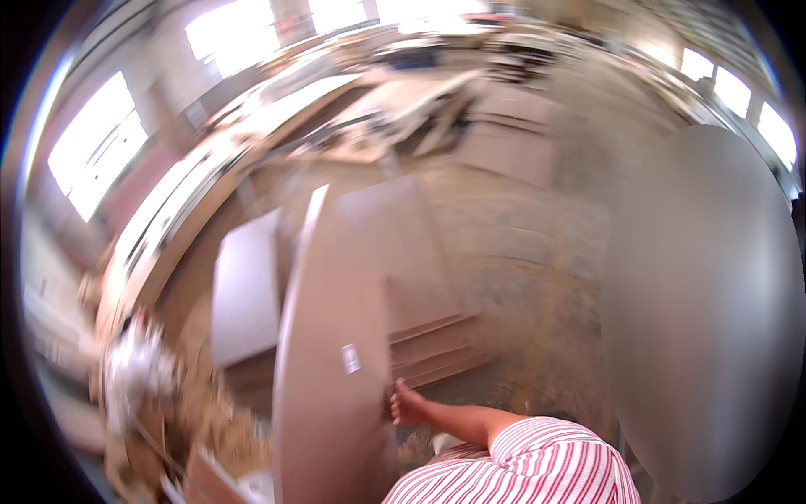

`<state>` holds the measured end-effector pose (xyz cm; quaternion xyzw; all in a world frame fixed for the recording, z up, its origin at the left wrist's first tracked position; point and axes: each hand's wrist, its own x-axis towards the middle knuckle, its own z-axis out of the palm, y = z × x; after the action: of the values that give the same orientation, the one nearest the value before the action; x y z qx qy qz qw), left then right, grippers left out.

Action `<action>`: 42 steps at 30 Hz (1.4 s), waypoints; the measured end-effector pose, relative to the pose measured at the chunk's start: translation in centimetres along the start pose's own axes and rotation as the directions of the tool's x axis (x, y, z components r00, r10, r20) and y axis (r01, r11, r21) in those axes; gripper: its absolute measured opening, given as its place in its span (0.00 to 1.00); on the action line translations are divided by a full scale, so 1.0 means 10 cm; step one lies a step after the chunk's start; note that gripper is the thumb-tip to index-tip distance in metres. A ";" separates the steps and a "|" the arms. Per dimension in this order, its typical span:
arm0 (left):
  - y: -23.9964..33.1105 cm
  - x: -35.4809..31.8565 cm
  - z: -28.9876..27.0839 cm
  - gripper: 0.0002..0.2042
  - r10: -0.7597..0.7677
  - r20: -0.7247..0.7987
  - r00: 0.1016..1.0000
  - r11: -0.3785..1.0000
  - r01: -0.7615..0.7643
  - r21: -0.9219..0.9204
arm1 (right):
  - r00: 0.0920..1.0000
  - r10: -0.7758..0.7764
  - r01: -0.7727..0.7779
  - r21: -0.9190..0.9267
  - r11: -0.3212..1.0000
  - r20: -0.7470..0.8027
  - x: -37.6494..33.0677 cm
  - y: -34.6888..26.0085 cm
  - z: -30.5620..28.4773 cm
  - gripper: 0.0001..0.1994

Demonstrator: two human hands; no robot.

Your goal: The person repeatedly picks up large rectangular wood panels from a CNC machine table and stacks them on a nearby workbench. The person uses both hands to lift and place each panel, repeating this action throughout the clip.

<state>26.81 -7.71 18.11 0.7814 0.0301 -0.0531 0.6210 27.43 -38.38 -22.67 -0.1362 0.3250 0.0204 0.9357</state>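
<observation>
Against the right edge of the tall brown board (332,336), we see the hand (407,405) with fingers (395,410) curled on it; stacked boards (437,349) lie just beyond the fingertips.

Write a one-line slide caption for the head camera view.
In a blurred workshop, a hand grips the edge of a tall brown board, stacked panels on the dusty floor beyond.

Upright board (332,353) at centre; right hand (409,405) on its 3 o'clock edge. Flat panel (245,290) at 9 o'clock. Stacked boards (437,344) on floor (520,252) at 2 o'clock.
</observation>
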 end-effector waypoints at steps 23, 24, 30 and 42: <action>-2.17 -1.84 -1.68 0.27 -0.524 -0.851 -0.032 0.842 -0.168 -0.512 | 0.768 0.590 -0.624 -0.494 0.605 -0.248 0.39 1.79 2.11 0.35; -2.32 -1.90 -1.83 0.26 -0.584 -0.810 -0.039 0.803 -0.172 -0.571 | 0.762 0.600 -0.630 -0.497 0.597 -0.245 0.30 1.93 2.21 0.34; -3.49 -2.38 -1.94 0.24 -0.565 -0.819 -0.100 0.824 -0.107 -0.556 | 0.719 0.642 -0.667 -0.522 0.531 -0.266 0.14 2.59 2.38 0.34; -3.10 -1.63 -0.86 0.19 -0.410 -0.911 -0.044 0.773 0.514 -0.372 | 0.645 0.760 -0.408 -0.876 0.258 -0.077 0.74 3.77 2.93 0.22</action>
<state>7.52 7.96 -7.97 0.5885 0.6776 0.2549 0.3598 46.15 5.33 -14.30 -0.4248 0.1201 0.5501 0.7089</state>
